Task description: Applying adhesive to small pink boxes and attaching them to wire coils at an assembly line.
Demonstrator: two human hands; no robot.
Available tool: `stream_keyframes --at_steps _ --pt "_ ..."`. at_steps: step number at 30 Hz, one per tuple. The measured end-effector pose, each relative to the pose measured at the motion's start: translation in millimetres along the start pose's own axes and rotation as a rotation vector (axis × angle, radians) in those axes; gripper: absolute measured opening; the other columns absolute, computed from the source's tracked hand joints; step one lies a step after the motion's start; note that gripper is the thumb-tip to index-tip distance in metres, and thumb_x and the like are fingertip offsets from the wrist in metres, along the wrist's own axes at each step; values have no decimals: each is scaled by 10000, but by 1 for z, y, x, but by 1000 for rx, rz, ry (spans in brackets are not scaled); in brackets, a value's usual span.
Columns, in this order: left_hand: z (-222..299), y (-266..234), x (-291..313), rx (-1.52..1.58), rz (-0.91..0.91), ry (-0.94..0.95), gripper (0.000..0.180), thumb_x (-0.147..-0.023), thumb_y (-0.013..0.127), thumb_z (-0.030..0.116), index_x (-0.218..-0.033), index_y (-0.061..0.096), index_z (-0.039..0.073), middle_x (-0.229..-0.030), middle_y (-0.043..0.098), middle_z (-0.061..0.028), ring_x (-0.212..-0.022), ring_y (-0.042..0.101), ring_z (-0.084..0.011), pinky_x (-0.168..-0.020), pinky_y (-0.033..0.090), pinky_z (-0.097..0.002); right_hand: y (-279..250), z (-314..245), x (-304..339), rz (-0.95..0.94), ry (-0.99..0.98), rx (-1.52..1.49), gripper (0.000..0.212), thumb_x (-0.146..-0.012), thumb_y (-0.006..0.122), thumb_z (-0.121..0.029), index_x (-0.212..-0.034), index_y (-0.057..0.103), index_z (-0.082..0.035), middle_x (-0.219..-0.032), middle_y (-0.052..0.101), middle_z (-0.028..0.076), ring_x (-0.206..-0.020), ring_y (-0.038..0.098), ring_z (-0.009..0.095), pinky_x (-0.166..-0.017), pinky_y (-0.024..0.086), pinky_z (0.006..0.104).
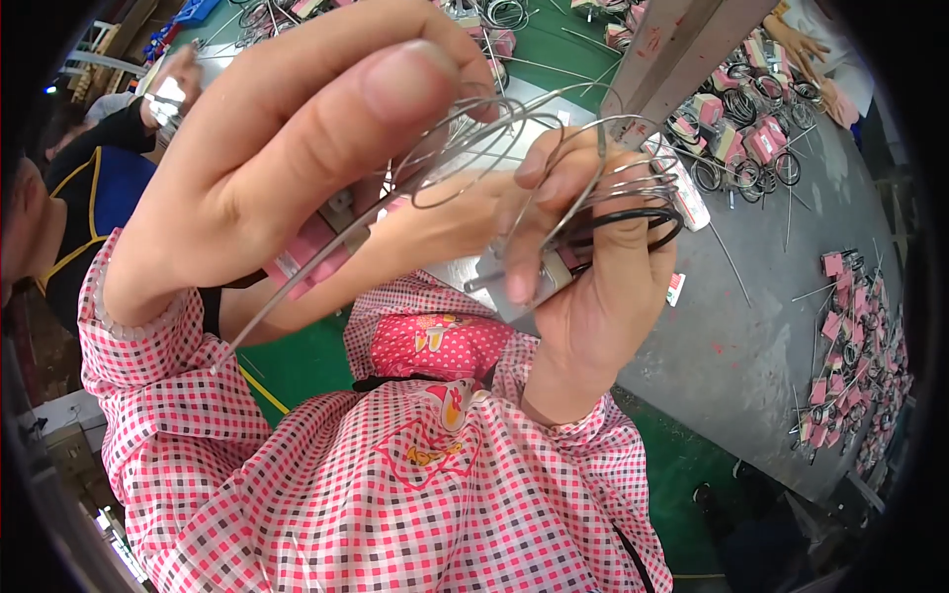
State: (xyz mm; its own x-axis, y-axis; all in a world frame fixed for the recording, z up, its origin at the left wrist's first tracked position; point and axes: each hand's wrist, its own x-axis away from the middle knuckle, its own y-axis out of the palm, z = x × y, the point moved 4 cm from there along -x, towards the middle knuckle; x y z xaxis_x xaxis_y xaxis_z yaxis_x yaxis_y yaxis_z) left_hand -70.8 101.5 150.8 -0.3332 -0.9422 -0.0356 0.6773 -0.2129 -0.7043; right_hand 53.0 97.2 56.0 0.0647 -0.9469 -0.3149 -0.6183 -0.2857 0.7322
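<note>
My left hand (287, 148) is large in the upper left, thumb and fingers closed on loops of thin silvery wire (465, 148). A straight thin metal rod (297, 282) slants down from those fingers toward my left sleeve. Right of it, my right hand (608, 296) is closed round the other side of the wire coil, where black loops (638, 215) cross its fingers. Its thumb side is smeared by motion beside a small grey-and-cream box (554, 280). Behind my left hand, a small pink-labelled box (306, 255) is partly hidden.
A bare forearm (415, 237), seemingly a co-worker's, reaches behind my hands. That person (74, 198) sits left. A metal post (672, 59) rises ahead. Pink boxes with coiled wire lie in heaps (761, 138) on the grey table (712, 366), with another heap (850, 356) right. Another person's hands (801, 44) are far right.
</note>
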Motion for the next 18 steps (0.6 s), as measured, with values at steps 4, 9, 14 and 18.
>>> stream_keyframes --at_steps 4,9,14,18 --pt "-5 1 0 -30 97 69 762 -778 317 669 -940 492 -54 -793 521 -49 -675 485 -64 -563 372 -176 -2 2 0 -12 19 63 324 -893 424 -229 -801 499 73 -764 480 173 -395 436 141 -458 375 239" --pt "-10 -6 -11 -50 -91 51 766 -772 336 670 -943 511 -56 -769 534 -57 -648 489 -65 -550 379 -175 -5 -1 -1 50 8 177 340 -887 440 -231 -782 507 85 -763 476 156 -398 424 134 -482 375 244" --pt "-19 4 -13 180 -121 -68 754 -807 256 650 -1008 495 -37 -854 565 -74 -644 490 -54 -481 363 -153 -6 13 -5 -28 168 -364 354 -902 401 -281 -868 506 54 -744 538 130 -407 452 106 -584 417 281" --pt "-27 20 -15 420 -41 -103 774 -790 230 673 -1038 472 -19 -928 561 -87 -658 497 -69 -495 373 -165 0 20 -2 -9 310 -650 326 -906 393 -286 -889 523 12 -892 542 86 -369 343 84 -591 402 275"
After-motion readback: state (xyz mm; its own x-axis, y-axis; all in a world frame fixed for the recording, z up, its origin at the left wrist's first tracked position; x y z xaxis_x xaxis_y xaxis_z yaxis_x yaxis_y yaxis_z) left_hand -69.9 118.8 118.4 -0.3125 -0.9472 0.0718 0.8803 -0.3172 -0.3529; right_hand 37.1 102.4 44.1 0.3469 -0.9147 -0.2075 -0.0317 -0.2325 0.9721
